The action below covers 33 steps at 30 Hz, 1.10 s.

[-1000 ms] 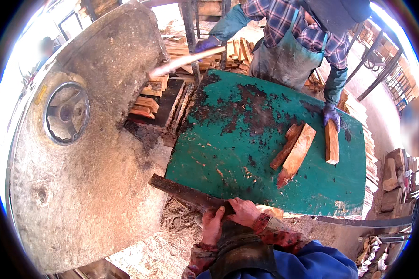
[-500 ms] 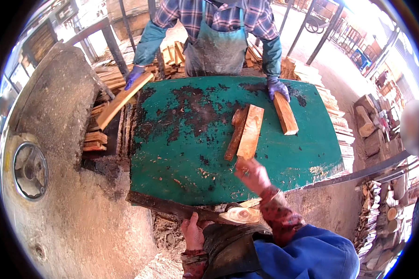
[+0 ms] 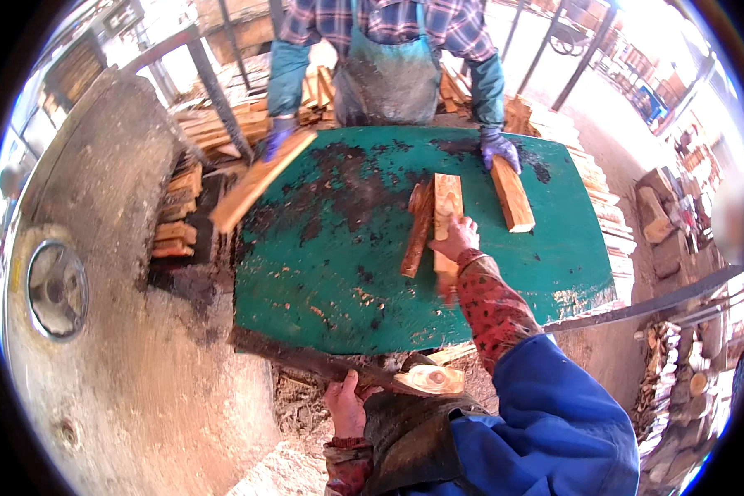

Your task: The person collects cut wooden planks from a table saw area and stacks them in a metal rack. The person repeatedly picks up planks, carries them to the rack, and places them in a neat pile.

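A: The big green-painted metal table (image 3: 331, 273) with dark worn patches carries loose wood. What might slip?

B: The long pale split wood slab (image 3: 447, 217) at its middle: my right hand (image 3: 455, 240) lies on it, fingers curled over, and could jostle the narrower reddish stick (image 3: 418, 231) touching it.

A: And the left hand (image 3: 345, 407)?

B: Closed on the dark bark-covered log (image 3: 306, 357) at the near edge; it may drop.

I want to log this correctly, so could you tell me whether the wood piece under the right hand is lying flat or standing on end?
Lying flat: the wood piece rests lengthwise on the green table, right hand on it.
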Motion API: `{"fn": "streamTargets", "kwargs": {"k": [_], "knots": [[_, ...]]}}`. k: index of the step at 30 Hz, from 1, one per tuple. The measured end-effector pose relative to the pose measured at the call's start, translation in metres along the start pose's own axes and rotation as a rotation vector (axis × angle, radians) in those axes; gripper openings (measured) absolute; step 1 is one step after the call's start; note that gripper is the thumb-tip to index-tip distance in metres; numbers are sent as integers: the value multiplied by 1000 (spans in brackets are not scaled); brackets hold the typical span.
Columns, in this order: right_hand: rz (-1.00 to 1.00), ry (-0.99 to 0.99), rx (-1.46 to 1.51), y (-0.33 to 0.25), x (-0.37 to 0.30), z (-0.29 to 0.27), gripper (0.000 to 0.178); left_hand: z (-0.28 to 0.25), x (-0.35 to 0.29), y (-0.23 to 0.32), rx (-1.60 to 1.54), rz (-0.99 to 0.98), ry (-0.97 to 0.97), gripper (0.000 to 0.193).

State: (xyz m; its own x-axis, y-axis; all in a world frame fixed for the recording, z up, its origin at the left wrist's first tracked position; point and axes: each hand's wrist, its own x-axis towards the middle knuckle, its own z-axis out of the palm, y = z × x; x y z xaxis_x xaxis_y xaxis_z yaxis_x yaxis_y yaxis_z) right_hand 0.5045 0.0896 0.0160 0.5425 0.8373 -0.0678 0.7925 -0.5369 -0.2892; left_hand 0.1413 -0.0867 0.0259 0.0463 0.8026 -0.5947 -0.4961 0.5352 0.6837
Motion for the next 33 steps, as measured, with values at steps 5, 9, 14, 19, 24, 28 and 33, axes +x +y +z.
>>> {"fn": "streamTargets", "kwargs": {"k": [5, 9, 14, 19, 24, 28, 33], "knots": [[-201, 11, 97, 17, -35, 1, 90, -14, 4, 0, -4, 5, 43, 11], [-103, -130, 559, 27, -74, 1, 76, -24, 15, 4, -64, 11, 40, 13], [66, -347, 1518, 6, -128, -18, 47, -38, 20, -5, -90, 50, 43, 16], [45, -296, 1618, -50, -154, -6, 43, -34, 11, -3, -54, 3, 15, 16], [-518, -177, 752, -74, -162, 5, 51, -36, -3, 4, -55, -4, 30, 18], [-792, 57, 318, -88, -127, 1, 65, -45, -5, 6, -63, 15, 64, 17], [-783, -35, -4, -95, -60, 17, 82, -57, 1, 2, -119, 58, 15, 13]]}}
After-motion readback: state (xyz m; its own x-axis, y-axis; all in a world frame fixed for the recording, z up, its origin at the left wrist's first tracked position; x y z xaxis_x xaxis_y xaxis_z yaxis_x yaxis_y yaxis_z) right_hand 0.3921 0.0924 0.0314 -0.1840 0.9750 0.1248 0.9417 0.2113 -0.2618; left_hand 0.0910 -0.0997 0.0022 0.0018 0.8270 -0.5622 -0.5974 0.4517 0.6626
